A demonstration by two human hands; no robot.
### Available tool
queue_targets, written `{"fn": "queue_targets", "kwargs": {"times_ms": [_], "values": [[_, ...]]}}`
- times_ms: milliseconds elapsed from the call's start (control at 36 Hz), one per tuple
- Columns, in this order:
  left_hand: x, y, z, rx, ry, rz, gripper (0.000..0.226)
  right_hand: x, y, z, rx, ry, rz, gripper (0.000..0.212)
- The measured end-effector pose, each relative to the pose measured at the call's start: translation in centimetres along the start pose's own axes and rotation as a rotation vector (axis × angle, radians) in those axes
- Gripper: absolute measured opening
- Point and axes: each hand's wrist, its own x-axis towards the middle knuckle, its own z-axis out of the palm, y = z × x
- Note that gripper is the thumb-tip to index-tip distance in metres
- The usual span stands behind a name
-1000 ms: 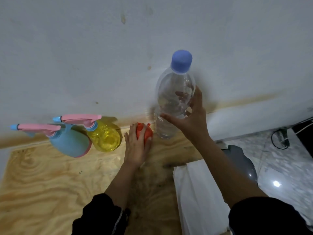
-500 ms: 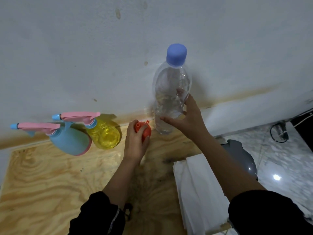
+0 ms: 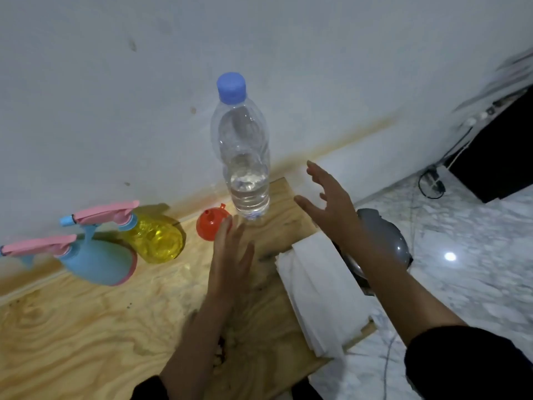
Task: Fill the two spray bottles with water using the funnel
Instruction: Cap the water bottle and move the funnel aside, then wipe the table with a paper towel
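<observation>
We see a plywood board [image 3: 86, 327] against the white wall [image 3: 115, 82]; both hands, left [image 3: 230, 255] and right [image 3: 331, 203], now spread, off funnel [image 3: 212, 225] and water bottle [image 3: 245, 157].

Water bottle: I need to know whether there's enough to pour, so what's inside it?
The water bottle holds clear water in roughly its lower third, blue cap on. Nothing hides the inside.

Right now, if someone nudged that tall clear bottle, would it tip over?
Probably it would wobble: the water bottle is tall and narrow. The water fills only its lower part, which likely steadies it. Its thin clear plastic may dent under a squeeze.
</observation>
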Motion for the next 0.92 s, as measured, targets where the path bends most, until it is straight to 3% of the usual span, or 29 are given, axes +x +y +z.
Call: {"fn": "queue_targets", "kwargs": {"times_ms": [83,167,333,556,639,694,917], "values": [[0.2,1.1,2.1,0.133,-0.108,0.179,0.048,-3.6,2.8,-1.6,-0.039,0.076,0.08,0.057],[1.8,3.4,3.9,0.109,-0.321,0.232,0.051,-7.4,6.1,-2.2,-0.102,0.129,0.227,0.054],[3.8,5.6,8.4,0.192,-0.552,0.396,0.051,-14.3,11.1,-1.0,-0.221,0.14,0.465,0.051],[5.9,6.6,13.1,0.478,-0.844,0.557,0.05,-16.5,13.9,0.9,0.15,0.323,0.784,0.044],[6.3,6.1,14.4,0.594,-0.944,0.585,0.05,-16.2,14.1,1.2,0.2,0.36,0.825,0.023],[6.3,6.0,14.8,0.618,-0.985,0.584,0.046,-16.0,13.9,1.4,0.238,0.393,0.806,0.011],[5.4,5.4,14.8,0.443,-0.876,0.591,0.029,-15.8,14.2,1.9,0.271,0.52,0.783,0.01]]}}
